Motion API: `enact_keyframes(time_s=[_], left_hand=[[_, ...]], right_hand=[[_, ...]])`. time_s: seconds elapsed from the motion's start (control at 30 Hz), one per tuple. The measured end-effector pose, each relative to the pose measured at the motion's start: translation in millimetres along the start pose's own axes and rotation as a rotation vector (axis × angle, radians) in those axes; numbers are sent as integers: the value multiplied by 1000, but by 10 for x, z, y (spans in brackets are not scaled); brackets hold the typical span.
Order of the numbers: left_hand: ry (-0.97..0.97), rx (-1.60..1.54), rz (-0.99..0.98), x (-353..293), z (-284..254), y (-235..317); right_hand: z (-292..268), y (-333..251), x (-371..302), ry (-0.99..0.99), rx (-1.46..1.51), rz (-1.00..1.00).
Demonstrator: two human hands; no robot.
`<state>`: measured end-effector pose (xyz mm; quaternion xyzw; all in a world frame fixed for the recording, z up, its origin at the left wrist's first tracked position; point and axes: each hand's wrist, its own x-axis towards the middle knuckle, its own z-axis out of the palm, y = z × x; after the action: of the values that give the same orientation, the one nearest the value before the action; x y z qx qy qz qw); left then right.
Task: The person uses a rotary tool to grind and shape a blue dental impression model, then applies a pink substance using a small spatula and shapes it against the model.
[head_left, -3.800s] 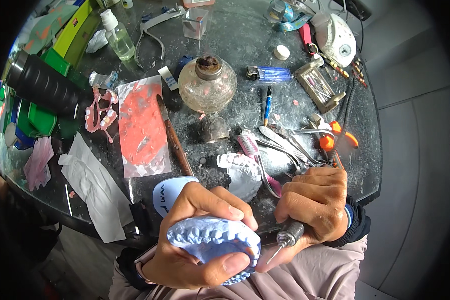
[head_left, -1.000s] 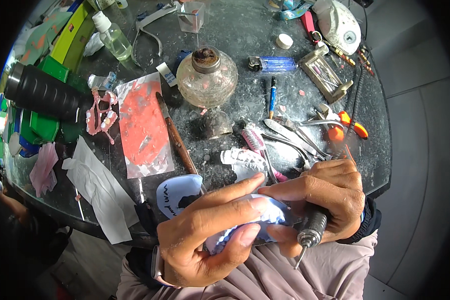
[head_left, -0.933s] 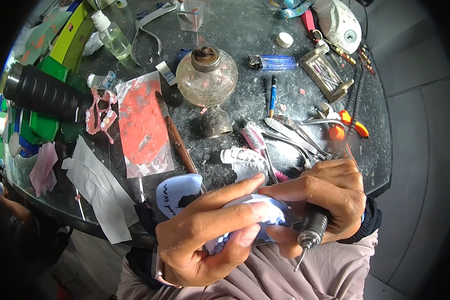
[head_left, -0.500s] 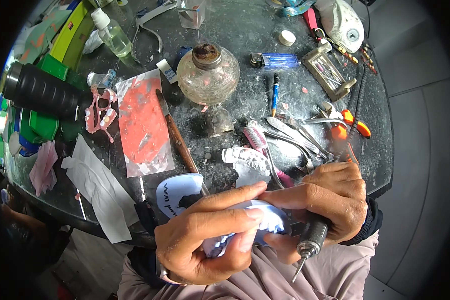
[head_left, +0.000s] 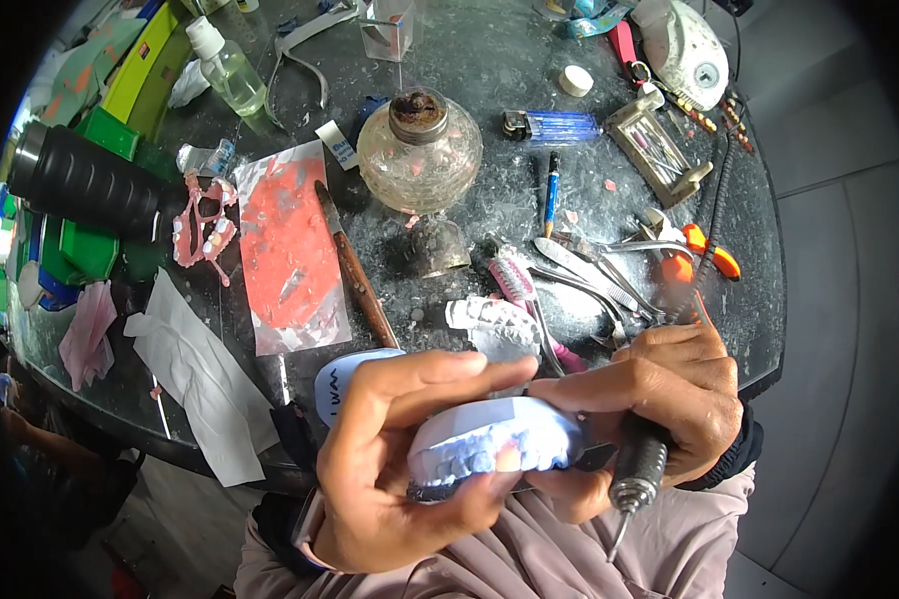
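Note:
A light-blue plaster dental cast [head_left: 484, 439] with a row of teeth is held low in front of my lap. My left hand [head_left: 370, 464] wraps round it, thumb beneath and fingers over the top. My right hand [head_left: 674, 399] grips a dark rotary handpiece [head_left: 639, 464] whose thin bur points down and away from the cast. Its forefinger and thumb also steady the cast's right end. A dark, thin piece [head_left: 596, 457] shows beside that end; I cannot tell what it is. Behind my left hand lies another light-blue plaster piece [head_left: 342, 384] with handwriting, partly covered.
A wax knife [head_left: 355, 275] lies beside a pink wax sheet [head_left: 290, 245]. Farther back stands a glass spirit lamp [head_left: 420, 150]. Metal hand tools [head_left: 589, 270] and a pink brush [head_left: 511, 275] lie to the right. The handpiece's coiled cord [head_left: 714, 215] runs along the right edge.
The cast has turned in my hands, so its base and row of teeth now show more fully. My left fingers have lifted and shifted; the handpiece has moved slightly right and down.

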<state>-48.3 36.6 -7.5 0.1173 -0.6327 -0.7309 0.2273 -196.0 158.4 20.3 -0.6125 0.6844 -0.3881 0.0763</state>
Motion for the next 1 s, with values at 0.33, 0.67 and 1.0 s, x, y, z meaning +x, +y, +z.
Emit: enact_keyframes(time_s=[0.33, 0.67, 1.0], left_hand=[[-71, -102, 108, 27, -189, -125], [-90, -44, 90, 85, -207, -59], [-264, 168, 174, 152, -348, -110]], right_hand=[[7, 41, 14, 25, 36, -65], [21, 31, 8, 45, -9, -113], [43, 33, 1, 42, -43, -151]])
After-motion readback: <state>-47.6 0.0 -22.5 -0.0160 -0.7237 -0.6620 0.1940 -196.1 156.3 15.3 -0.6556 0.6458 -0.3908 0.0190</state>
